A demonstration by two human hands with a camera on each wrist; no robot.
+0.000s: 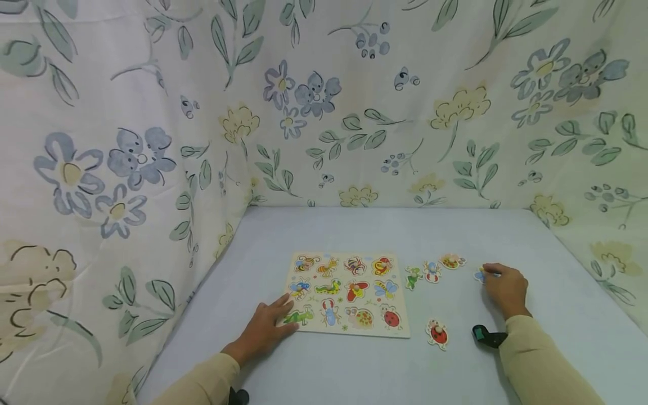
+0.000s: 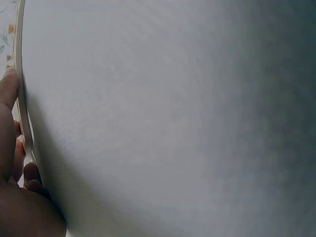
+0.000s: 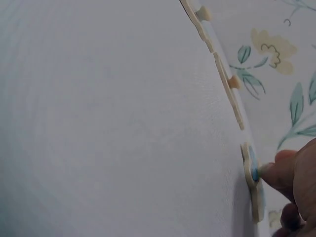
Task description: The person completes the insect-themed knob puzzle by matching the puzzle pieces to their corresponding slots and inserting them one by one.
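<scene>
Near the lower left corner of a wooden insect puzzle board (image 1: 316, 334), my left hand (image 1: 264, 327) rests with fingers spread, touching its left and front edges. The left wrist view shows the thumb (image 2: 9, 89) over the board's edge. Off to the right, my right hand (image 1: 508, 289) pinches the knob of a blue puzzle piece (image 3: 254, 165) between thumb and fingertip. That piece sits close over the table, partly hidden by the fingers in the head view. Left of it lie a spotted snail piece (image 1: 449, 261), a beetle piece (image 1: 432, 272) and a green grasshopper piece (image 1: 413, 278).
A ladybug piece (image 1: 437, 334) lies on the white table (image 1: 354, 371), right of the board's front corner. A floral curtain (image 1: 324, 163) hangs behind and along both sides of the table. Black wrist mounts (image 1: 489, 336) stick out near the sleeves.
</scene>
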